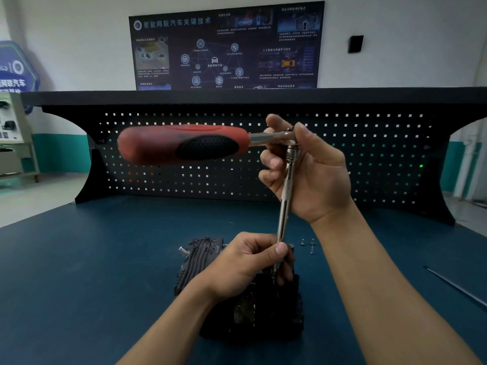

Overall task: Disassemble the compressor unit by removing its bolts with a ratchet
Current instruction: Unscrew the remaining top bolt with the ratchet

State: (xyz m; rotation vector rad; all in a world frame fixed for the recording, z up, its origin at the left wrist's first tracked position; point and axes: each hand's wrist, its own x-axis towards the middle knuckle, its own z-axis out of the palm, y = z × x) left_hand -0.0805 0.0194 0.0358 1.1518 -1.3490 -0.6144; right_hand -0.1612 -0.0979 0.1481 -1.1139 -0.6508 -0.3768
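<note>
The dark, finned compressor unit (200,256) sits on the blue bench (92,259), partly hidden by my left hand. A ratchet with a red and black handle (184,144) points left at head height. Its long chrome extension bar (286,196) runs down to the compressor's top. My right hand (308,169) grips the ratchet head where the bar joins it. My left hand (250,262) pinches the bar's lower end just above the unit. The socket and the bolt under it are hidden.
Three loose bolts (308,245) lie on the bench just right of the compressor. A thin metal rod (458,287) lies at the right edge. A black pegboard panel (369,159) stands along the back of the bench.
</note>
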